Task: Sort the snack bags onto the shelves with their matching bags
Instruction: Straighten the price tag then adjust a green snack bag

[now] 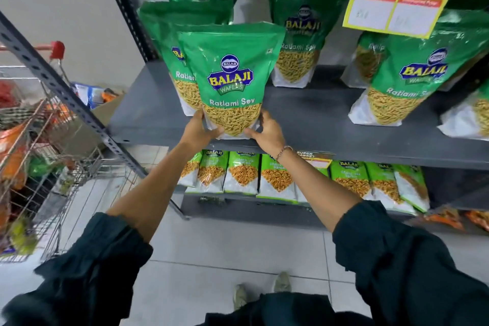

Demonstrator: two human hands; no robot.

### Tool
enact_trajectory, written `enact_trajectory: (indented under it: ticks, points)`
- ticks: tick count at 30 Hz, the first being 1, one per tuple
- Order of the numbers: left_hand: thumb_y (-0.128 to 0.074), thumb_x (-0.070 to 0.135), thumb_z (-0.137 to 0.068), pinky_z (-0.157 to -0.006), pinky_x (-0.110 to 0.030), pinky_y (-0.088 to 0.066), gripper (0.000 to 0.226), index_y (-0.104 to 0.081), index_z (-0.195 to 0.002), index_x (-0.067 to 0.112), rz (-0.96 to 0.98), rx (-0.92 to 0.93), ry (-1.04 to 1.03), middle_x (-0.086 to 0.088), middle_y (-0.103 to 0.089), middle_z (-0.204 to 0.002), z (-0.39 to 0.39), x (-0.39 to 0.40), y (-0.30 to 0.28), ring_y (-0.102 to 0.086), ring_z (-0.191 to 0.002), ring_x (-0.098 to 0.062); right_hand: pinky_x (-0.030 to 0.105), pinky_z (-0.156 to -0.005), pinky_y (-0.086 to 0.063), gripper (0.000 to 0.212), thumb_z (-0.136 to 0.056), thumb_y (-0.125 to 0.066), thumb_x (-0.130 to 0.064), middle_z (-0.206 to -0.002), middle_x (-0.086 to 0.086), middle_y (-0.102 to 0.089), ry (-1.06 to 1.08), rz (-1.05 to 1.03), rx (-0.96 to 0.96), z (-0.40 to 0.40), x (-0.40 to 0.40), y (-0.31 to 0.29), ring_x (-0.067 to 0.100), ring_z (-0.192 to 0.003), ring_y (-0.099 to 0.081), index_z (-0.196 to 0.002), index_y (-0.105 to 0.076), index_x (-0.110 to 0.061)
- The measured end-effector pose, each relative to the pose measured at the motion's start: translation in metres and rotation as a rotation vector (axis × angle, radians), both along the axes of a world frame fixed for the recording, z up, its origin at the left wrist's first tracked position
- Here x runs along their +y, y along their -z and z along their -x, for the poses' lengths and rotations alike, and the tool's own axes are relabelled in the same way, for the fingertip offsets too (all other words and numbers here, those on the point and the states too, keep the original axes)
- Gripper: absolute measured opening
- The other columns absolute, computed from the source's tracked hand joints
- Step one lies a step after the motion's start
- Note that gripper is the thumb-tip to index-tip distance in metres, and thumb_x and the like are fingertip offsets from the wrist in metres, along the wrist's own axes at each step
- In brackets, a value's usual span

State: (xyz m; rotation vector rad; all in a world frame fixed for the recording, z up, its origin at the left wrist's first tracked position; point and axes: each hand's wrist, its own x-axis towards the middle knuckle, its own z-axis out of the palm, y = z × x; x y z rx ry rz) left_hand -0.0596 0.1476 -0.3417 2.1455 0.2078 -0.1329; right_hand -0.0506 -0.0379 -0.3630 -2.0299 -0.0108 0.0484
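Both hands, left hand [197, 128] and right hand [267, 131], clamped fingers on one Ratlami Sev bag [230, 79] upright on the shelf [304, 116], among five visible matching bags.

The Ratlami Sev bag [232, 79] at the shelf's front edge is glossy green plastic film with a clear window. The shelf [312, 116] is matt grey painted metal, its upright [66, 92] perforated. The cart [47, 156] is shiny wire. The sleeves [412, 254] are dark matt cloth; the floor [238, 243] is smooth pale tile.
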Motion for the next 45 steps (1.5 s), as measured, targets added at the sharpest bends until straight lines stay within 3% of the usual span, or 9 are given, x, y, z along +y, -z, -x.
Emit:
enact_trajectory:
  ticks: [7, 12, 16, 19, 21, 23, 27, 34, 45]
  points:
    - [-0.084, 0.023, -0.061, -0.090, -0.027, -0.047, 0.069, -0.057, -0.122, 0.005, 0.078, -0.152, -0.103, -0.010, -0.065, -0.120, -0.003, -0.027, 0.003, -0.059, -0.110, -0.020, 0.038, -0.089, -0.053, 0.053, -0.060, -0.081, -0.002, -0.112, 0.022, -0.066, 0.080, -0.261, -0.001, -0.004, -0.041, 0.003, 0.023, -0.097, -0.064, -0.106, -0.056, 0.001]
    - [-0.085, 0.025, -0.059, -0.084, -0.022, -0.047, 0.071, -0.058, -0.121, 0.004, 0.097, -0.133, -0.009, -0.011, -0.067, -0.116, -0.025, -0.081, -0.004, -0.063, -0.104, -0.021, 0.013, -0.070, -0.054, 0.048, -0.060, -0.077, 0.009, -0.109, 0.020, -0.064, 0.139, -0.318, -0.024, -0.016, -0.100, 0.001, -0.009, -0.074, -0.064, -0.103, -0.056, 0.003]
    - [-0.087, 0.026, -0.055, -0.060, -0.012, -0.042, 0.054, -0.066, -0.101, 0.006, 0.096, -0.154, 0.024, -0.004, -0.069, -0.090, -0.044, -0.120, -0.006, -0.056, -0.071, -0.008, 0.012, -0.066, -0.053, 0.051, -0.058, -0.077, 0.010, -0.113, 0.025, -0.064, 0.227, -0.284, -0.030, -0.031, -0.136, -0.002, -0.003, -0.075, -0.065, -0.105, -0.057, 0.006]
    - [-0.088, 0.026, -0.052, -0.076, -0.036, -0.056, 0.055, -0.068, -0.100, 0.005, 0.090, -0.159, 0.010, -0.010, -0.074, -0.096, -0.058, -0.135, -0.003, -0.067, -0.085, -0.025, 0.011, -0.063, -0.053, 0.055, -0.059, -0.077, 0.009, -0.114, 0.026, -0.064, 0.242, -0.242, -0.049, -0.040, -0.149, -0.006, 0.017, -0.088, -0.064, -0.109, -0.055, 0.010]
    - [-0.088, 0.026, -0.053, -0.082, -0.045, -0.056, 0.057, -0.068, -0.102, 0.006, 0.074, -0.147, 0.016, -0.012, -0.074, -0.099, -0.064, -0.139, 0.001, -0.068, -0.092, -0.031, 0.009, -0.062, -0.052, 0.056, -0.059, -0.078, 0.008, -0.114, 0.027, -0.063, 0.233, -0.228, -0.059, -0.044, -0.152, -0.007, 0.013, -0.085, -0.064, -0.110, -0.055, 0.011]
    - [-0.087, 0.026, -0.054, -0.085, -0.042, -0.056, 0.059, -0.066, -0.105, 0.005, 0.071, -0.125, 0.022, -0.011, -0.073, -0.104, -0.068, -0.142, 0.005, -0.068, -0.094, -0.028, 0.008, -0.061, -0.051, 0.055, -0.059, -0.078, 0.007, -0.113, 0.027, -0.064, 0.226, -0.200, -0.060, -0.047, -0.154, -0.006, 0.003, -0.079, -0.064, -0.109, -0.056, 0.011]
    - [-0.086, 0.027, -0.056, -0.085, -0.040, -0.054, 0.062, -0.064, -0.109, 0.005, 0.059, -0.121, 0.028, -0.012, -0.072, -0.107, -0.067, -0.145, 0.007, -0.067, -0.095, -0.026, 0.006, -0.064, -0.051, 0.052, -0.061, -0.077, 0.007, -0.115, 0.026, -0.064, 0.217, -0.181, -0.048, -0.048, -0.156, -0.002, 0.019, -0.095, -0.062, -0.109, -0.056, 0.010]
    - [-0.084, 0.019, -0.063, -0.086, -0.031, -0.051, 0.059, -0.061, -0.115, 0.004, 0.104, -0.121, 0.037, -0.014, -0.069, -0.115, -0.067, -0.148, 0.007, -0.064, -0.101, -0.025, 0.008, -0.069, -0.052, 0.047, -0.063, -0.077, 0.005, -0.114, 0.023, -0.065, 0.188, -0.176, -0.029, -0.052, -0.158, 0.001, 0.020, -0.095, -0.062, -0.105, -0.057, 0.004]
    - [-0.080, 0.023, -0.070, -0.087, -0.025, -0.041, 0.066, -0.050, -0.126, 0.005, 0.075, -0.053, 0.101, -0.013, -0.061, -0.128, -0.068, -0.144, 0.002, -0.056, -0.117, -0.027, 0.037, -0.096, -0.050, 0.053, -0.065, -0.078, -0.005, -0.119, 0.018, -0.064, 0.144, -0.100, 0.015, -0.051, -0.156, -0.002, 0.024, -0.105, -0.063, -0.113, -0.055, -0.003]
